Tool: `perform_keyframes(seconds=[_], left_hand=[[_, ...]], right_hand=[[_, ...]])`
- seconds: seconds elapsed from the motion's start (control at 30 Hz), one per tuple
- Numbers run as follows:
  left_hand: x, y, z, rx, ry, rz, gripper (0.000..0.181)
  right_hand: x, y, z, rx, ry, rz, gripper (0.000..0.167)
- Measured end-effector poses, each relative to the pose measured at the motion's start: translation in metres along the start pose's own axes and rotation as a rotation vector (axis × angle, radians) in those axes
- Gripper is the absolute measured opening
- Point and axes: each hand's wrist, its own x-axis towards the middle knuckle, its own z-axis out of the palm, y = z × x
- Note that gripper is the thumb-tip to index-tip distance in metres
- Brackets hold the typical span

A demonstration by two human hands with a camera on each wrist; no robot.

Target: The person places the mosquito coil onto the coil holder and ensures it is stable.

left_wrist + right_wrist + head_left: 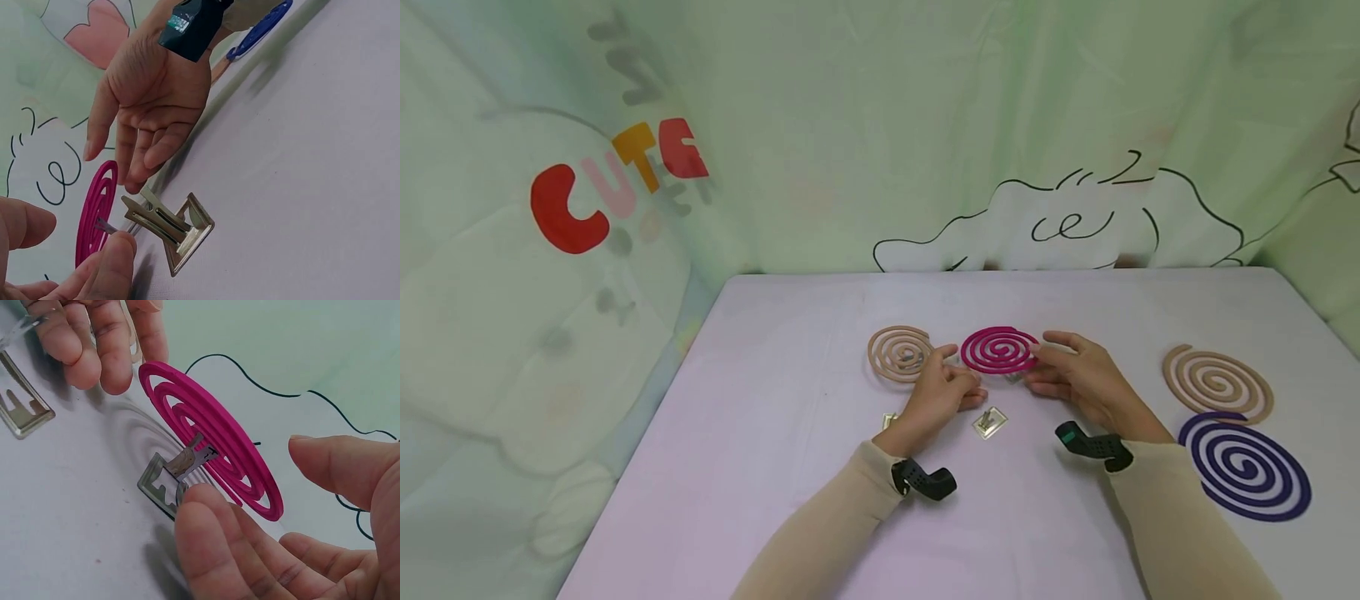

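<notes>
A magenta mosquito coil (1000, 350) sits level on a small metal stand (164, 481), whose prongs meet the coil's centre. My right hand (1086, 379) is at its right edge, thumb and fingers spread apart around the rim; in the right wrist view a gap shows between thumb and coil. My left hand (936, 392) is on the other side, fingers loosely bent, between the magenta coil and a tan coil (898, 354) raised on a stand. Whether a left fingertip touches the magenta coil or its stand, I cannot tell. A bare metal stand (990, 422) stands just below the left fingers.
At the right of the table (700, 500), another tan coil (1217, 383) lies partly under a dark blue coil (1246, 467). Another metal stand (889, 420) is partly hidden by the left wrist. A printed curtain (850, 150) hangs behind the table.
</notes>
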Motion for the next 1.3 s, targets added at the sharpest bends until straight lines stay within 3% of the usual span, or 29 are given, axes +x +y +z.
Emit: perform_keyframes(seconds=[0.33, 0.5, 0.73, 0.93, 1.17, 1.3], left_hand=[[-0.016, 0.002, -0.002, 0.064, -0.023, 0.005, 0.048], [-0.022, 0.000, -0.005, 0.192, -0.059, 0.034, 0.049], [-0.030, -0.002, -0.009, 0.459, -0.116, 0.160, 0.047], [-0.033, -0.001, -0.006, 0.560, -0.161, 0.192, 0.037], [-0.031, 0.001, -0.004, 0.750, -0.189, 0.240, 0.018], [-0.028, 0.002, -0.004, 0.805, -0.207, 0.275, 0.010]], right_hand=[[-0.020, 0.002, -0.001, 0.002, 0.006, 0.012, 0.086], [-0.029, 0.007, 0.001, 0.003, -0.001, 0.026, 0.077], [-0.040, 0.015, 0.007, 0.027, -0.036, 0.015, 0.061], [-0.044, 0.017, 0.016, 0.034, -0.092, 0.022, 0.055], [-0.045, 0.017, 0.026, 0.011, -0.101, 0.043, 0.059], [-0.045, 0.016, 0.028, 0.013, -0.105, 0.048, 0.056]])
